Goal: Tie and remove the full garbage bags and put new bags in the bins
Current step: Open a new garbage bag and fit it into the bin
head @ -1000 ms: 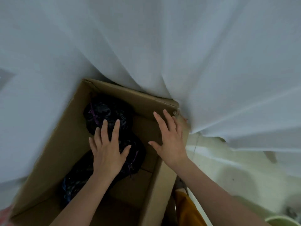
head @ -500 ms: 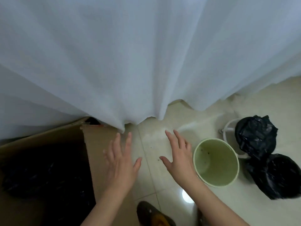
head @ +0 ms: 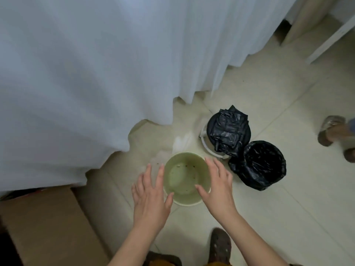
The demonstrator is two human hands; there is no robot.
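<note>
A pale green bin [head: 184, 178] stands on the floor with no bag in it and a few dark specks on its bottom. My left hand [head: 150, 192] hovers at its left rim and my right hand [head: 218, 184] over its right rim, both with fingers spread and holding nothing. Behind the green bin, a white bin [head: 206, 144] has a crumpled black bag [head: 228, 129] draped over it. To its right is a third bin lined with an open black bag [head: 262, 164].
A white curtain [head: 96, 64] hangs over the left and back. A cardboard box [head: 44, 223] stands at the lower left. Another person's sandalled feet [head: 332, 133] are at the right edge. My own shoe [head: 220, 244] is below the green bin on the tiled floor.
My view swung right, away from the cardboard box with black bags in it. Both hands left the box and moved over the green bin.
</note>
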